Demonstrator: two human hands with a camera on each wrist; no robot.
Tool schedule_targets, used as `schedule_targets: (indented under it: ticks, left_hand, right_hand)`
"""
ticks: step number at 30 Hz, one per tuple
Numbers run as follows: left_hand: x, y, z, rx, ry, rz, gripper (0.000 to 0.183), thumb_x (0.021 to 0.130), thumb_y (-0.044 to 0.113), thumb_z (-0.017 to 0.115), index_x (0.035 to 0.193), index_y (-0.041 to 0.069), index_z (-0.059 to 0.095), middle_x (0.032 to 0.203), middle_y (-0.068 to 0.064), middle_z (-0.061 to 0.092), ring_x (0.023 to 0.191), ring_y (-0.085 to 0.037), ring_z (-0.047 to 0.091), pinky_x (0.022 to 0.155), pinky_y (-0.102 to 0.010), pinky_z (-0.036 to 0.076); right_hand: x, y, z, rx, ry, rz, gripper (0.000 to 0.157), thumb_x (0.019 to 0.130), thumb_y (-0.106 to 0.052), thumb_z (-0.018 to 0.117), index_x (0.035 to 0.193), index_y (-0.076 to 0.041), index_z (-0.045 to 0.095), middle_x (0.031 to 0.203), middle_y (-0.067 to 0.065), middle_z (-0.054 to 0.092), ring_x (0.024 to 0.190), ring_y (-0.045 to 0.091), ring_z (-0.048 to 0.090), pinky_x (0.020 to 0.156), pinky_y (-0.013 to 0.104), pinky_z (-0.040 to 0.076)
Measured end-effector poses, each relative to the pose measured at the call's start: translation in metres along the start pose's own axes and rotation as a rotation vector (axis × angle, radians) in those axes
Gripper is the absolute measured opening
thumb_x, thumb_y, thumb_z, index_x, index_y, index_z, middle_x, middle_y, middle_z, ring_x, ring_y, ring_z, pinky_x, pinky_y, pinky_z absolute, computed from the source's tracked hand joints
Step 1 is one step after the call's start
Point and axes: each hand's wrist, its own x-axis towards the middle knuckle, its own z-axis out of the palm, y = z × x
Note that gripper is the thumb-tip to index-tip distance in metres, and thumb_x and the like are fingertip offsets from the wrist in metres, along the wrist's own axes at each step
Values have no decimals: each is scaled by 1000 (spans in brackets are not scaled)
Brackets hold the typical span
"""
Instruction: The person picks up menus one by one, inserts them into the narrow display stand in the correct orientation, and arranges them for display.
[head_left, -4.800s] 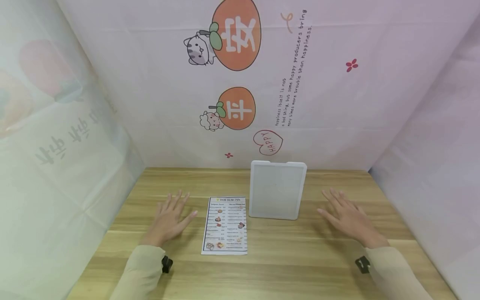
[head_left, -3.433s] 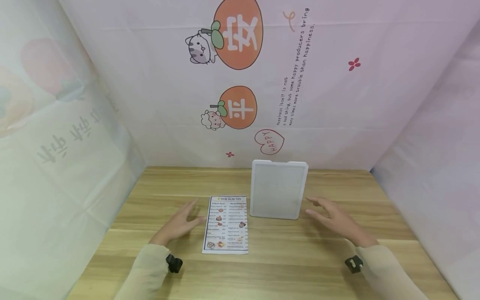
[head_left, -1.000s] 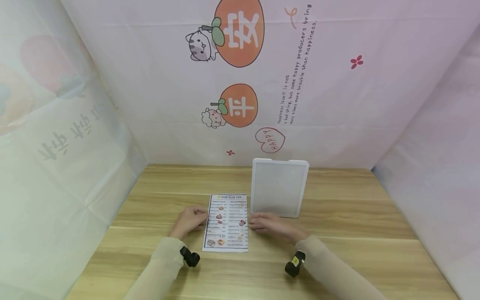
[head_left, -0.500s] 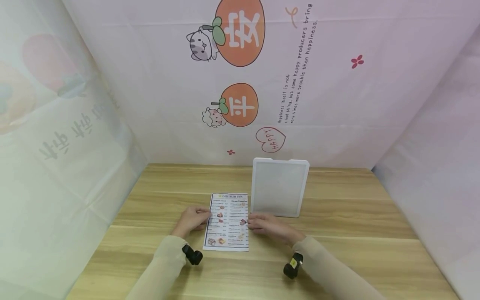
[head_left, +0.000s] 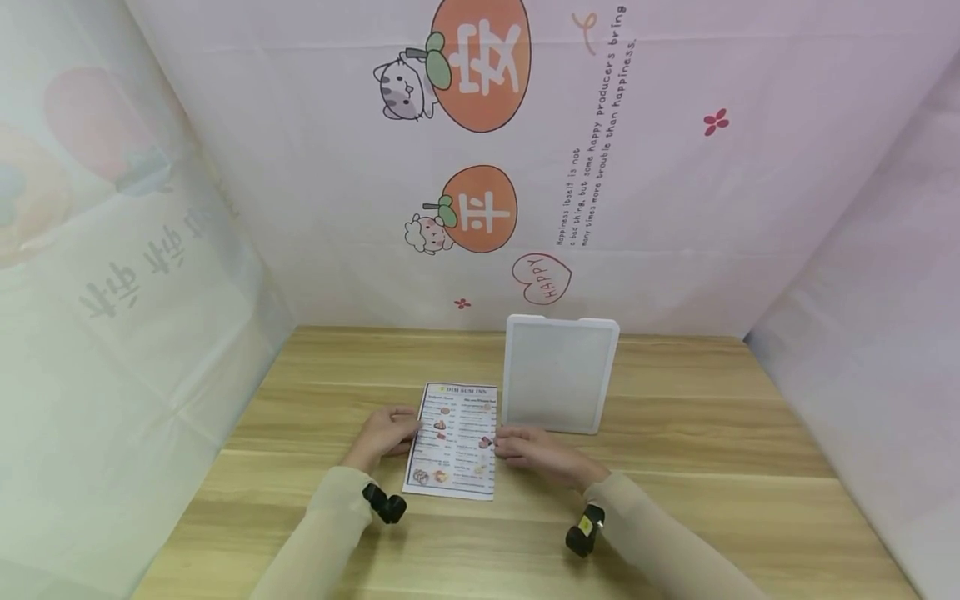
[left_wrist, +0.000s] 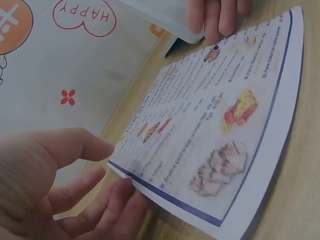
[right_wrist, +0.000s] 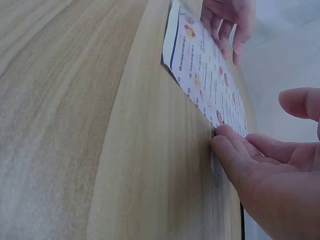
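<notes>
Wood-grain table (head_left: 480,554): on or just above it, the DIM SUM INN menu (head_left: 454,442), probably light, pliant, best held by its side edges. Left hand (head_left: 381,436) at one, pinch indeterminable; right hand (head_left: 546,455) touching the other, thumb apart.

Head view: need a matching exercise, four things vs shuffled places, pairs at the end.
Things
1. menu
2. framed panel
3. left hand
4. right hand

Places
A. at the menu's right edge, in front of the framed panel
B. at the menu's left edge
C. between the two hands
D. standing up on the table, beyond the right hand

Pairs: 1-C, 2-D, 3-B, 4-A
</notes>
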Motion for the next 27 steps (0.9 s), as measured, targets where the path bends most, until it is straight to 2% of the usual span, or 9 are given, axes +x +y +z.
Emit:
schedule_targets:
  ticks: [4, 11, 17, 27]
  left_hand:
    - [-1, 1, 0, -16, -3, 18, 51, 91, 12, 71, 136, -5, 55, 114, -18, 68, 93, -24, 69, 82, -37, 59]
    - [-4, 4, 0, 5, -52, 66, 35, 92, 10, 69, 122, -7, 65, 107, -14, 69, 91, -22, 68, 83, -39, 59]
    - [-2, 1, -1, -11, -80, 56, 32, 93, 7, 66, 120, -9, 63, 101, -15, 70, 89, -24, 69, 81, -38, 60]
    - [-2, -2, -6, -26, -85, 63, 30, 96, 5, 63, 122, -9, 62, 104, -15, 69, 89, -24, 70, 80, -36, 60]
  right_hand:
    - [0, -2, 0, -6, 8, 15, 56, 106, -18, 48, 147, 16, 31, 150, 31, 37, 137, 41, 42, 113, 48, 35]
    - [0, -2, 0, -10, 3, 5, 56, 106, -19, 49, 146, 15, 33, 149, 29, 40, 138, 41, 41, 114, 48, 35]
    - [1, 1, -2, -3, 36, -8, 54, 106, -17, 47, 147, 15, 32, 150, 31, 37, 137, 41, 42, 115, 48, 33]
    - [5, 3, -7, 0, 105, -4, 56, 107, -20, 47, 146, 16, 31, 147, 32, 42, 133, 42, 47, 111, 49, 39]
